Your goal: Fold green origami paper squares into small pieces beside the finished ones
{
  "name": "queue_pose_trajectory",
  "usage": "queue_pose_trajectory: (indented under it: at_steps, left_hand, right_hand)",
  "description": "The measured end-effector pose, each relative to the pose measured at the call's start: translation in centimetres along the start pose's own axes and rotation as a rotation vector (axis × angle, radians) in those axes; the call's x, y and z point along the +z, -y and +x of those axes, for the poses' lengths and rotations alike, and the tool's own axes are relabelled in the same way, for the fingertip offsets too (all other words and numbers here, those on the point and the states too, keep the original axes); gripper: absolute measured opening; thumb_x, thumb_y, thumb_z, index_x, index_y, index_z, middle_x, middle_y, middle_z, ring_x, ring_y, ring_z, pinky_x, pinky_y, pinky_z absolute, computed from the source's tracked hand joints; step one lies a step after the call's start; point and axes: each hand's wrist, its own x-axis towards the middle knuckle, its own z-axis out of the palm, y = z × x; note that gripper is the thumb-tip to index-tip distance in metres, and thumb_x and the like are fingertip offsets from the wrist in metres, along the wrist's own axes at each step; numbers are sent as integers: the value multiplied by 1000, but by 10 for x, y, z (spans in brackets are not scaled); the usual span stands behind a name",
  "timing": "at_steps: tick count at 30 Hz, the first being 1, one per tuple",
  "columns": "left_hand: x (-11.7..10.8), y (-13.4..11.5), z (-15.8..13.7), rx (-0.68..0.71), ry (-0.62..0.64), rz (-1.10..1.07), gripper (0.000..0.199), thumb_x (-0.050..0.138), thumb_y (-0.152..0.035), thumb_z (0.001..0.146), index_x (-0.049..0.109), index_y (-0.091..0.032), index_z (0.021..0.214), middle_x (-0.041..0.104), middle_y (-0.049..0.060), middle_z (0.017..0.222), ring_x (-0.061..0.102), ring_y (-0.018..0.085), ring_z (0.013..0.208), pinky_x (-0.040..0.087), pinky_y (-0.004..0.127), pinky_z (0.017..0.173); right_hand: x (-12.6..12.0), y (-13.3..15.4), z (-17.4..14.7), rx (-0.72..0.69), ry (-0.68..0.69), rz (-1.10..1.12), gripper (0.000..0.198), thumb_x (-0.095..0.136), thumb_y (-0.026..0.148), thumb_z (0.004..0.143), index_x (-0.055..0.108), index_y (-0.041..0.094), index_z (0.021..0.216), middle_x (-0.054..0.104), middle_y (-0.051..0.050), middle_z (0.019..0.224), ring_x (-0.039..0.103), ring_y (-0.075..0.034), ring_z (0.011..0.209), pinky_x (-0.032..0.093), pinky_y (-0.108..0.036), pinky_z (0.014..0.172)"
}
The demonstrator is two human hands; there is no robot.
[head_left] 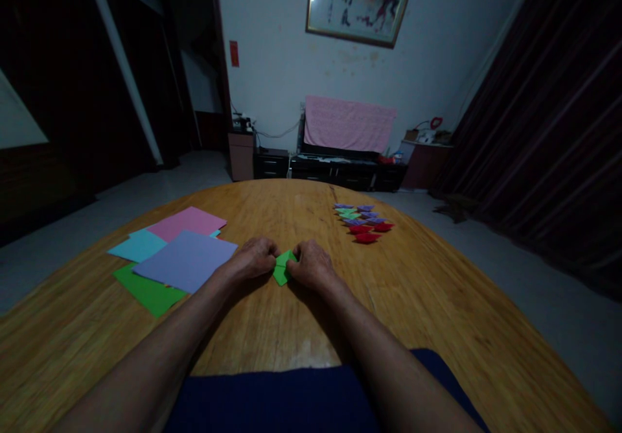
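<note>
Between my two hands, low over the wooden table (291, 342), is a small folded piece of green paper (282, 273) with crease lines on it. My left hand (255, 257) pinches its left edge, fingers curled. On the other side my right hand (313, 266) grips the right edge, with the thumb lying on top of the paper. The fingertips beneath the paper are hidden.
Left of my hands lie loose square sheets: purple (189, 261), pink (189, 221), light blue (140, 246) and green (150, 293), overlapping. Toward the back right, several folded paper boats stand in rows, among them a red boat (367, 238) and a light green boat (348, 213).
</note>
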Motion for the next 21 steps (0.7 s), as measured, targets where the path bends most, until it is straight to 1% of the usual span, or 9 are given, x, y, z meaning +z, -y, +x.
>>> queue_pose_trajectory:
  at_steps: [4,7,10,11,13,16,19,21]
  left_hand:
    - [-1,-1,0,-14,-42,-9,23,55,-23,67,71,-15,82,67,5,73,56,17,68,35,26,59]
    - [0,2,2,21,-76,-88,24,59,-26,66,69,-14,85,68,5,77,56,16,69,36,25,59]
    - [1,6,4,75,-92,-252,31,63,-31,67,69,-13,92,68,6,80,55,16,70,37,25,59]
    - [2,7,4,84,-83,-305,31,63,-32,68,69,-13,92,68,6,79,55,15,70,37,25,59]
    - [3,8,5,80,-42,-390,27,62,-34,70,70,-14,86,66,5,74,54,15,68,38,26,59]
    - [5,8,4,48,0,-502,22,62,-34,70,68,-14,75,61,3,67,53,14,65,39,26,58]
    - [7,4,-1,25,-20,-692,21,64,-33,69,66,-14,77,60,2,68,53,14,64,41,26,58]
    - [8,1,-5,14,-22,-818,20,63,-34,72,64,-16,80,57,0,68,52,12,62,41,25,57]
  right_hand:
    - [8,-11,5,-60,-76,129,14,64,21,72,66,18,86,67,-7,82,60,-19,76,39,-27,64]
    - [14,-18,8,-154,-95,254,13,63,17,73,65,17,85,66,-2,75,57,-15,68,38,-24,61]
    - [17,-21,9,-242,-100,359,11,64,19,74,64,17,85,64,0,72,56,-12,66,39,-22,61]
    - [17,-21,9,-261,-101,387,11,63,20,75,64,17,85,64,0,72,56,-12,66,39,-22,61]
    - [18,-21,9,-286,-110,436,10,63,21,76,63,17,85,64,0,73,55,-12,66,41,-21,61]
    - [18,-22,10,-297,-137,509,10,62,22,76,62,17,85,64,0,75,56,-12,68,43,-22,62]
    - [17,-22,10,-301,-116,595,11,59,22,77,61,17,86,64,-1,76,58,-13,69,45,-22,62]
    - [17,-22,11,-295,-92,643,10,57,21,78,61,17,86,64,0,76,58,-12,69,47,-22,62]
